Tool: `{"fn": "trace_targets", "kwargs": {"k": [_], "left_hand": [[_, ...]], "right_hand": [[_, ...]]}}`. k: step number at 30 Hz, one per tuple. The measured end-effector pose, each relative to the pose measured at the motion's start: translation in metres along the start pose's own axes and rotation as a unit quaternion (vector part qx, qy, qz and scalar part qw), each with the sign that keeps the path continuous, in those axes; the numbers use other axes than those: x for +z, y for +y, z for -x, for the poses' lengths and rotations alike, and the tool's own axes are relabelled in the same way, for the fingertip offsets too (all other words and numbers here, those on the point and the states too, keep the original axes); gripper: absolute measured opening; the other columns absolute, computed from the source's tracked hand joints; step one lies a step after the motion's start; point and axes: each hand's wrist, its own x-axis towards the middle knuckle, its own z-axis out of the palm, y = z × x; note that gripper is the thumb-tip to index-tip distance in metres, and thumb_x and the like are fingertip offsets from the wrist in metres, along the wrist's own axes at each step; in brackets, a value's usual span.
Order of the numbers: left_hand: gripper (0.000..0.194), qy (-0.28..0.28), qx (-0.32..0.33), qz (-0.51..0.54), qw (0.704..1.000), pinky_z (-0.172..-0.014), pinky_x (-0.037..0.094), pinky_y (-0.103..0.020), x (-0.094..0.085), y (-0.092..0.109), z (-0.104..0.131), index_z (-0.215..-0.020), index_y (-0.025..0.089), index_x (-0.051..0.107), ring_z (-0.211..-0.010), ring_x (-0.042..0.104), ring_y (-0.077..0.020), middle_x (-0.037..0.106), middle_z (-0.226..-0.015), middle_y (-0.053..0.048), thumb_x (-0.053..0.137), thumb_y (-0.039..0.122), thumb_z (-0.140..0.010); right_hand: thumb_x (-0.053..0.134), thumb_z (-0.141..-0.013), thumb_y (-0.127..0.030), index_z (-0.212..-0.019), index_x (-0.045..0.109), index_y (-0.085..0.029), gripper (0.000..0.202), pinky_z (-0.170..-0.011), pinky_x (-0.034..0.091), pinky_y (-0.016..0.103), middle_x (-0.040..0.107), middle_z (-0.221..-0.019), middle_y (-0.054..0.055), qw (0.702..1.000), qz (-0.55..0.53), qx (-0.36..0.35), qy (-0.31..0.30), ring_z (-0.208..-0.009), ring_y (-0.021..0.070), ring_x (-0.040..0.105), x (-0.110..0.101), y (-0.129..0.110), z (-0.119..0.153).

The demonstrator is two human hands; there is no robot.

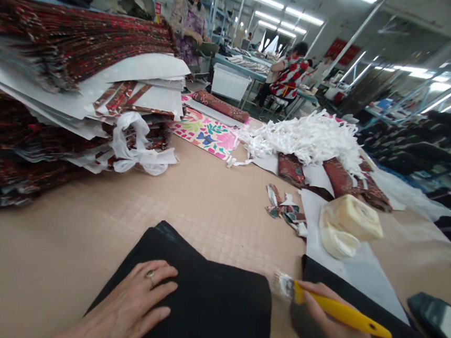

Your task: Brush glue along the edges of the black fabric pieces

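Observation:
Black fabric [214, 299] lies on the tan table at the bottom centre. My left hand [135, 300] rests flat on its left part, fingers apart, a ring on one finger. My right hand [334, 326] is closed round a brush [343, 312] with a yellow handle. The brush's whitish bristles point left, beside the fabric's right edge; whether they touch it I cannot tell. Right of the brush, more black cloth [356, 293] lies partly under a white sheet [370, 271]. A cream-coloured container [349, 222] stands on that sheet.
Tall stacks of red-brown patterned fabric [82, 46] fill the left. White strips [307, 136] are heaped at the back right over patterned rolls. Small scraps [285, 208] lie mid-table [222, 200]. A dark object [437, 319] sits at the right edge. Several people are in the background.

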Motion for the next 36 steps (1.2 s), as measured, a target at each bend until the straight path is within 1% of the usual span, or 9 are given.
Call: {"fn": "trace_targets", "kwargs": {"k": [3,5,11,14,21,25,28,32,36], "left_hand": [[0.028,0.012,0.013,-0.012,1.0,-0.094,0.048,-0.031,-0.001,0.0,-0.003,-0.117,0.033,0.058,-0.113,0.052,-0.0215,0.057,-0.121,0.001,0.056,0.036,-0.089],[0.027,0.026,0.019,-0.019,0.999,-0.093,0.048,-0.031,-0.003,0.003,-0.007,-0.116,0.033,0.06,-0.11,0.054,-0.0221,0.059,-0.119,0.0,0.056,0.038,-0.089],[0.025,0.035,0.026,-0.024,0.999,-0.093,0.047,-0.03,-0.004,0.007,-0.01,-0.112,0.033,0.061,-0.11,0.054,-0.0215,0.06,-0.118,0.001,0.057,0.039,-0.088],[0.025,0.029,0.021,-0.02,0.999,-0.093,0.047,-0.03,-0.001,0.005,-0.008,-0.113,0.034,0.061,-0.111,0.053,-0.0215,0.059,-0.12,0.002,0.057,0.039,-0.088],[0.025,0.018,0.002,0.011,1.0,-0.097,0.045,-0.034,0.004,0.002,-0.004,-0.115,0.032,0.059,-0.115,0.05,-0.0226,0.057,-0.121,0.0,0.054,0.036,-0.091],[0.027,-0.006,-0.021,0.018,1.0,-0.1,0.044,-0.04,-0.001,0.002,0.004,-0.117,0.03,0.058,-0.12,0.046,-0.0241,0.054,-0.125,-0.002,0.054,0.03,-0.091],[0.03,0.008,-0.059,0.024,0.998,-0.103,0.042,-0.045,-0.005,-0.004,0.016,-0.119,0.029,0.056,-0.124,0.042,-0.0257,0.051,-0.129,-0.003,0.055,0.026,-0.089],[0.033,0.042,-0.095,0.013,0.994,-0.102,0.043,-0.048,-0.009,-0.015,0.032,-0.12,0.028,0.055,-0.126,0.041,-0.0273,0.049,-0.133,-0.004,0.057,0.023,-0.088],[0.035,0.064,-0.106,0.028,0.992,-0.1,0.046,-0.047,-0.009,-0.021,0.038,-0.12,0.026,0.055,-0.124,0.044,-0.0283,0.05,-0.132,-0.006,0.058,0.021,-0.085]], "right_hand": [[0.065,-0.073,-0.04,-0.082,0.073,-0.023,0.021,-0.064,0.058,0.023,0.074,-0.085,0.003,0.999,0.018,0.022,0.044,-0.078,0.0212,0.071,-0.019,0.008,0.007],[0.065,-0.073,-0.04,-0.085,0.073,-0.024,0.021,-0.07,0.058,0.025,0.074,-0.09,0.003,0.998,0.011,0.03,0.061,-0.084,0.0221,0.07,-0.013,-0.007,0.007],[0.059,-0.078,-0.031,-0.081,0.074,-0.025,0.016,-0.065,0.057,0.028,0.074,-0.077,0.003,0.99,-0.124,-0.046,-0.043,-0.071,0.019,0.07,0.06,-0.086,-0.012],[0.059,-0.077,-0.029,-0.079,0.073,-0.022,0.016,-0.061,0.057,0.027,0.072,-0.071,0.003,0.985,-0.151,-0.059,-0.056,-0.064,0.0175,0.068,0.076,-0.094,-0.017],[0.067,-0.072,-0.04,-0.078,0.074,-0.024,0.018,-0.068,0.058,0.026,0.074,-0.082,0.003,0.995,-0.067,0.053,0.051,-0.076,0.0211,0.07,0.012,-0.015,0.014],[0.067,-0.071,-0.047,-0.08,0.074,-0.026,0.024,-0.078,0.057,0.027,0.074,-0.084,0.003,0.992,-0.039,0.071,0.101,-0.082,0.0232,0.07,0.002,-0.027,0.013],[0.065,-0.072,-0.046,-0.083,0.073,-0.028,0.022,-0.078,0.057,0.026,0.074,-0.085,0.002,0.991,-0.082,0.055,0.092,-0.082,0.0221,0.07,0.033,-0.076,-0.005],[0.064,-0.075,-0.04,-0.081,0.073,-0.024,0.02,-0.074,0.058,0.028,0.074,-0.082,0.004,0.984,-0.177,-0.031,-0.018,-0.076,0.0206,0.07,0.105,-0.147,-0.033],[0.062,-0.078,-0.035,-0.083,0.072,-0.021,0.018,-0.073,0.058,0.03,0.074,-0.084,0.006,0.963,-0.246,-0.063,-0.092,-0.079,0.0207,0.07,0.172,-0.188,-0.051]]}}
